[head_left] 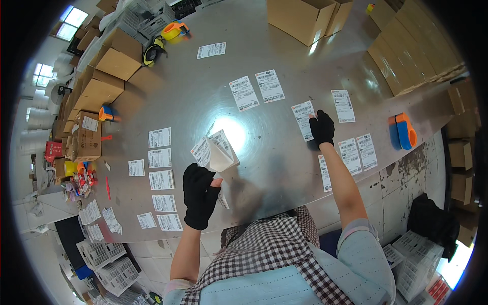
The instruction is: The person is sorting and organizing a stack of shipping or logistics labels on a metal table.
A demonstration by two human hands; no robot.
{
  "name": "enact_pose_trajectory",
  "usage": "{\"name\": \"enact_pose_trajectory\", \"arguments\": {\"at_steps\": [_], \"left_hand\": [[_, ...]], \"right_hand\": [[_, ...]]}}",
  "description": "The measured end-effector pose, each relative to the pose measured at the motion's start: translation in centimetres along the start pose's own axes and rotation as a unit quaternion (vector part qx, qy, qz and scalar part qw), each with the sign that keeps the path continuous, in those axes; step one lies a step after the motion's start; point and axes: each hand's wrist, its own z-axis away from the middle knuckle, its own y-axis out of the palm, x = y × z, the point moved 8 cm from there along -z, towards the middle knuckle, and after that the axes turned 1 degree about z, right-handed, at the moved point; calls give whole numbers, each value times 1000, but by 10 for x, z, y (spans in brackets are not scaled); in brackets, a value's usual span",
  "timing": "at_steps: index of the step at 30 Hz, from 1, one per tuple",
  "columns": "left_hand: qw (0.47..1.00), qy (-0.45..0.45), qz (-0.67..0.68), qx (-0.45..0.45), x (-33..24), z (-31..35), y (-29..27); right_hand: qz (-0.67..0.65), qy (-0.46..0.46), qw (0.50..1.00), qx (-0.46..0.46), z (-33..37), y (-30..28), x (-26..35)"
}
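Observation:
My left hand [199, 195], in a black glove with a bare thumb tip, is closed on a bunch of white shipping labels [220, 155]. One label in it curls up, showing its blank back, and another hangs beneath the thumb. To the right, my right hand [322, 128], gloved the same way, has its fingertips on the right edge of a single shipping label [302, 118] at the table surface. How firmly the fingers pinch that label is partly hidden. Another label [343, 106] lies just right of this hand.
Further labels lie on the metal table [193, 101], including a column at left [160, 158] and a pair in the middle [244, 93]. An orange-and-blue tape dispenser [402, 131] stands at the right edge. Cardboard boxes [301, 20] line the far and left sides [118, 54].

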Motion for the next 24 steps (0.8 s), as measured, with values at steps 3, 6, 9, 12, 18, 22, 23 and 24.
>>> {"name": "enact_pose_trajectory", "arguments": {"at_steps": [3,6,9,12,18,22,23,24], "left_hand": [[1000,5,-4,12,-2,3,1],[999,-15,11,35,-6,4,4],[1000,12,12,20,-12,5,4],[999,5,11,39,-16,5,2],[999,38,-18,20,-27,10,-4],[991,129,-12,24,-64,8,3],[989,140,5,41,-69,10,8],[986,151,23,59,-74,12,12]], "right_hand": [[-27,-28,999,2,5,6,6],[13,-53,998,43,20,24,28],[2,-43,999,34,31,31,44],[2,-12,1000,25,37,21,48],[-118,-123,983,-68,96,-24,97],[-584,116,557,579,222,18,197],[-582,114,557,582,229,15,202],[-592,72,570,566,231,8,208]]}}
